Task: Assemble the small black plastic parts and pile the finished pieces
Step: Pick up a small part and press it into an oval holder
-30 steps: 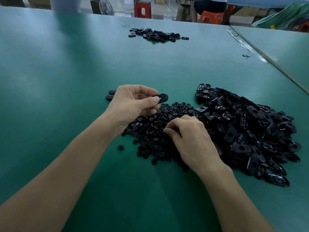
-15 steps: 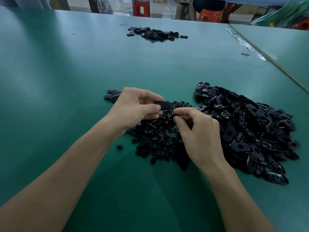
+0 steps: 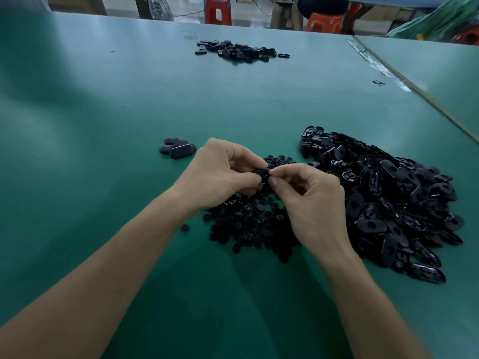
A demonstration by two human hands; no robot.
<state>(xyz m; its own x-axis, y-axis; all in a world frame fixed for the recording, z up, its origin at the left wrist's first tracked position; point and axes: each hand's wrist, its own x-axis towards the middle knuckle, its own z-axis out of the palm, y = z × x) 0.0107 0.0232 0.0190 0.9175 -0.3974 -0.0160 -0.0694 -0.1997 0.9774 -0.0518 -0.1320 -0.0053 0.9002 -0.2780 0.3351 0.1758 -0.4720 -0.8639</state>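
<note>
**A:** Where is the piece being worked on?

**B:** It is in the air over the green table [image 3: 103, 125], just above the heap of small round pieces [image 3: 248, 224]. The left hand [image 3: 220, 174] pinches the black part [image 3: 262, 174] between thumb and curled fingers. The right hand [image 3: 311, 203] pinches its other end with thumb and forefinger, the other 3 fingers curled in. The fingertips hide most of it, so I cannot tell whether a round piece sits in it.

**A:** What lies around the 2 hands?

**B:** On the right is a much larger pile of oval shells [image 3: 388, 198], touching the round heap. Left of the left hand, a small cluster of oval pieces [image 3: 177, 148] lies apart from both heaps. There is 1 stray round piece [image 3: 184, 227] beside the left forearm.

**A:** Does anything block the view?

**B:** The left wrist covers the round heap's left edge. The right hand and forearm cover the place where the 2 heaps meet.

**A:** And farther off?

**B:** A far pile [image 3: 241, 51] of black parts sits near the table's far edge. A small black clip [image 3: 378, 82] lies by the taped seam [image 3: 373, 59] with a second table [image 3: 440, 73] on the right. Beyond the table stand a fan [image 3: 154, 7], a red stool [image 3: 218, 11] and an orange stool [image 3: 325, 22] with a person [image 3: 321, 5] seated on it.
</note>
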